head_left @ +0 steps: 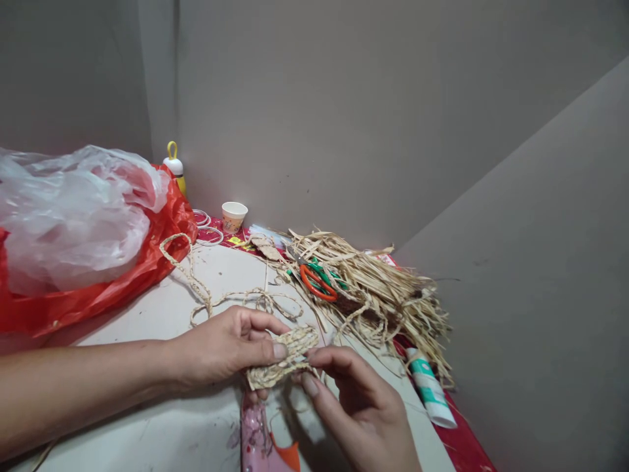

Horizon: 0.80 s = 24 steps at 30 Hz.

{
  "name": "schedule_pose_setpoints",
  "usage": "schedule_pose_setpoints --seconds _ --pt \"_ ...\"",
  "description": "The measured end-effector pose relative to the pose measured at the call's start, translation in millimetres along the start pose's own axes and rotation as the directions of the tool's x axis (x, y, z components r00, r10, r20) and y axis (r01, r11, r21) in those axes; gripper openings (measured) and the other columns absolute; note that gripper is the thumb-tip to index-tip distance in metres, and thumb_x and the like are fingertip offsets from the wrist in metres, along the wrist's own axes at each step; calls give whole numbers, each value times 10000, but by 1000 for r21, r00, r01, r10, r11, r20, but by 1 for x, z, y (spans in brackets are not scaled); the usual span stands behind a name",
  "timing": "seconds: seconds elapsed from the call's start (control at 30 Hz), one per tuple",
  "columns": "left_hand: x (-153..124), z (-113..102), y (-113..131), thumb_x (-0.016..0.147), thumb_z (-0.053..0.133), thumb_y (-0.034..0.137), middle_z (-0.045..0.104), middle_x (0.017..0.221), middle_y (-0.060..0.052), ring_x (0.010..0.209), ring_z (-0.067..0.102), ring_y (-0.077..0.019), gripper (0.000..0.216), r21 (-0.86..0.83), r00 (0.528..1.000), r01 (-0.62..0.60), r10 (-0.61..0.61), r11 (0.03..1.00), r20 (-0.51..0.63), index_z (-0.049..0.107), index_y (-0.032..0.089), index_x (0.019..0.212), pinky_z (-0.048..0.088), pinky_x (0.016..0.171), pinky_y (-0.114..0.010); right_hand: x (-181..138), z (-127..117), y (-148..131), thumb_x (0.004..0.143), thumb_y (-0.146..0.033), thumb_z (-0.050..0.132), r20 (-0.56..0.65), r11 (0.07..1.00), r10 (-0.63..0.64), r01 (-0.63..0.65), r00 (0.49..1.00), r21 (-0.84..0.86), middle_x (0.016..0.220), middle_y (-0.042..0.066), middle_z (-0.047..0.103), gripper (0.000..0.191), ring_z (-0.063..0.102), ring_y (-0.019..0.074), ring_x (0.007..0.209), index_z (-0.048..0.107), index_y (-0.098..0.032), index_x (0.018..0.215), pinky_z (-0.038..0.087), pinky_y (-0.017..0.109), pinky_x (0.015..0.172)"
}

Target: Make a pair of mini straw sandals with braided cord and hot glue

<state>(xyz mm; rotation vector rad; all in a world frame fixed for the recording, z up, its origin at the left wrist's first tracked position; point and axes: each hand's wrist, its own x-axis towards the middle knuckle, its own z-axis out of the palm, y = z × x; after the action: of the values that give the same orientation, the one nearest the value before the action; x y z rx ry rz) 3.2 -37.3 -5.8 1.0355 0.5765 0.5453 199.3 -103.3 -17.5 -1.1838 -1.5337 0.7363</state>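
My left hand [230, 347] grips a small flat piece of braided straw [299, 341], thumb on top and fingers beneath. From the right, my right hand [358, 406] pinches the straw braid at the piece's right edge between thumb and forefinger. A long thin straw braid [199, 288] lies looped on the white table behind my left hand. Below the piece, a pink object with an orange part [258, 436], perhaps a glue gun, rests on the table, partly cut off by the frame.
A bundle of dry straw [373, 282] lies at the back right with orange-handled scissors [317, 282] on it. A paper cup [234, 216], a yellow-and-white bottle [174, 167] and red and clear plastic bags [83, 223] stand at the back left. A green-and-white roll [431, 387] lies at right.
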Motion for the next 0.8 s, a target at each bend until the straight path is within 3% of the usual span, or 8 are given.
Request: schedule_pose_setpoints --seconds 0.37,0.5,0.67,0.8 --pt "1 3 -5 688 783 333 650 661 0 460 516 -91 437 -73 993 115 -116 991 -4 641 139 1053 408 480 -212 -1 5 -2 781 -113 683 -40 973 -198 192 979 -125 736 -16 677 167 624 146 661 659 -252 871 502 217 630" --pt "1 5 -6 670 794 316 665 697 -12 515 533 -98 410 -71 995 97 -99 993 -33 653 138 1012 431 530 -219 -3 4 4 783 -116 692 -50 964 -231 221 972 -147 777 -15 670 206 628 141 694 635 -257 922 508 209 656" --pt "0 6 -6 695 783 313 682 775 -30 612 568 -111 331 -77 998 43 -46 996 -35 674 143 958 440 610 -226 -4 4 9 779 -116 706 -83 986 -152 145 985 -81 774 -11 642 260 629 149 718 613 -266 971 526 208 655" --pt "0 5 -6 664 813 294 687 852 -38 628 564 -108 430 -95 999 50 -50 994 -6 649 148 1035 438 598 -227 -2 6 8 789 -120 706 -90 997 -33 38 995 65 897 0 662 499 650 144 783 546 -323 1216 546 222 723"
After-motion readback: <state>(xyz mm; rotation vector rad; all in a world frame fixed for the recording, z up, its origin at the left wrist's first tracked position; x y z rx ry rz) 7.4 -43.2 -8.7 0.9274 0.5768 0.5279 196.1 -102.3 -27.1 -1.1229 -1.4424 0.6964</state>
